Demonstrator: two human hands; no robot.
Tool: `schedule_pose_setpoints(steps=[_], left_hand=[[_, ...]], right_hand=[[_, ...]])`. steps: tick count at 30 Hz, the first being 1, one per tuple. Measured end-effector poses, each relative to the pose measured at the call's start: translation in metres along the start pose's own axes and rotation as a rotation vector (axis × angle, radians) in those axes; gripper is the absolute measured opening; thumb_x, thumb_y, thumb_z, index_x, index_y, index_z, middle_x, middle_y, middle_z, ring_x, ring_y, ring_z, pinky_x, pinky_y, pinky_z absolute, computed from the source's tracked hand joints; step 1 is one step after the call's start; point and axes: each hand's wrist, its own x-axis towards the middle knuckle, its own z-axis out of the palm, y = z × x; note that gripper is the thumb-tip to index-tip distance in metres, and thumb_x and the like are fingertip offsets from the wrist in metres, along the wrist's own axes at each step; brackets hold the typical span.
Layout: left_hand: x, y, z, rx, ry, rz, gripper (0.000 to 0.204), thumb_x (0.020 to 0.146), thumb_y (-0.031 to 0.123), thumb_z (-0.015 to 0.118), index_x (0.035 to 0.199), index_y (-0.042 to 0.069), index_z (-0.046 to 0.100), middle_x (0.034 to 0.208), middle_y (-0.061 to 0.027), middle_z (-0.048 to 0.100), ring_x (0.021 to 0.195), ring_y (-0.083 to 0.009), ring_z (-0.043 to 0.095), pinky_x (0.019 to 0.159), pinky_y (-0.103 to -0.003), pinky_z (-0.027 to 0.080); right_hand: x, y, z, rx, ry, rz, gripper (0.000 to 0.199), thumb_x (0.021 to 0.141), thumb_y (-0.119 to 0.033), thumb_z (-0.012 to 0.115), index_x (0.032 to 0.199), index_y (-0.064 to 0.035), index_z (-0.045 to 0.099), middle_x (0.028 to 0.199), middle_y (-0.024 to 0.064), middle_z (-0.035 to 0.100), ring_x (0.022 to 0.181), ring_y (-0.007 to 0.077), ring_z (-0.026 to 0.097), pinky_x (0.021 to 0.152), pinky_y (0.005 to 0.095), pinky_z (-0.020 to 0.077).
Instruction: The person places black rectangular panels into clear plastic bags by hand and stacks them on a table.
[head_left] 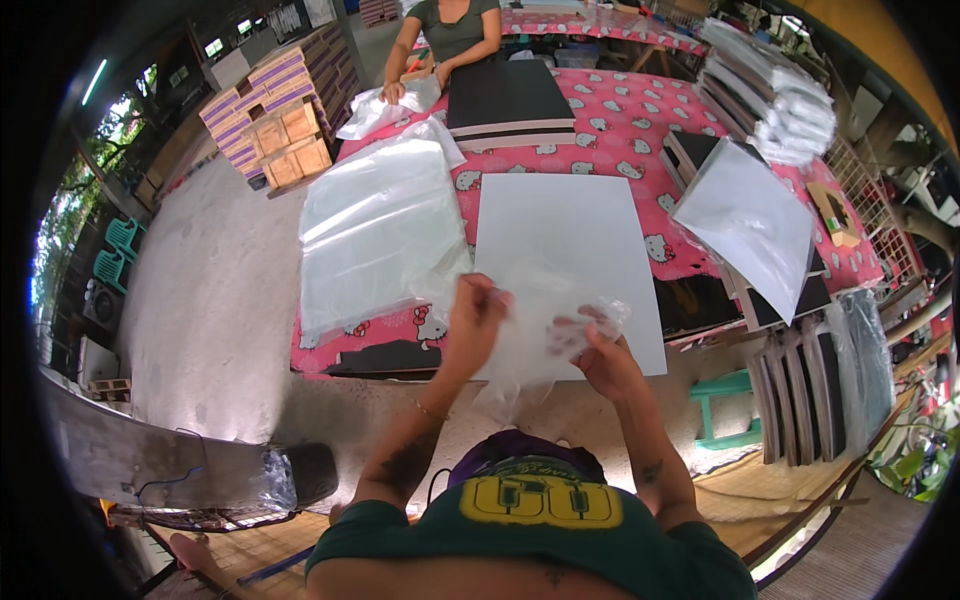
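A thin clear plastic bag (535,310) is stretched between my hands above the table's near edge. My left hand (478,318) is closed, pinching one side of it. On the other side my right hand (605,358) grips the bag, its thumb in front and its fingers showing through the film; whether they are inside or behind it I cannot tell. Beneath lies a large white sheet or board (560,220), partly covered by the bag. To the left, close to my left hand, is a pile of flat clear plastic bags (375,235).
A pink patterned cloth (600,110) covers the table. Black boards (510,95) are stacked at the far side, near a co-worker (450,40) handling plastic. At right are a wrapped white board (750,215), wrapped piles (765,90) and upright panels (800,395). Boxes (290,90) stand left.
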Motion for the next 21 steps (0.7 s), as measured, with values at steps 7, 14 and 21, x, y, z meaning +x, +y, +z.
schedule_pose_setpoints(steps=[7,14,21], left_hand=[[0.023,0.069,-0.022,0.372,-0.809,0.05,0.011,0.078,0.006,0.065,0.089,0.006,0.063,0.099,-0.0108,0.062,0.104,-0.0227,0.049,0.086,-0.033,0.04],[0.043,0.084,0.022,1.372,-0.561,0.156,0.019,0.077,0.021,0.065,0.081,0.002,0.067,0.102,-0.017,0.061,0.096,-0.0324,0.056,0.091,-0.043,0.04],[0.016,0.11,-0.025,-0.162,-0.616,-0.201,0.032,0.079,0.034,0.065,0.073,0.002,0.058,0.086,-0.0092,0.061,0.089,-0.0253,0.061,0.081,-0.04,0.045]], right_hand=[[-0.017,-0.093,-0.007,-0.75,-0.623,0.118,0.037,0.086,-0.008,0.06,0.121,-0.0101,0.051,0.076,-0.0017,0.053,0.057,0.0056,0.046,0.051,0.0193,0.0399],[-0.014,-0.149,-0.025,-2.155,0.117,-0.152,0.043,0.084,-0.043,0.057,0.103,-0.0053,0.066,0.094,0.0172,0.063,0.094,0.0338,0.059,0.083,0.0427,0.0454],[-0.04,-0.163,-0.103,-2.003,-0.403,-0.44,0.049,0.081,-0.043,0.06,0.104,-0.0002,0.064,0.108,0.0209,0.06,0.099,0.0348,0.06,0.086,0.0421,0.0474]])
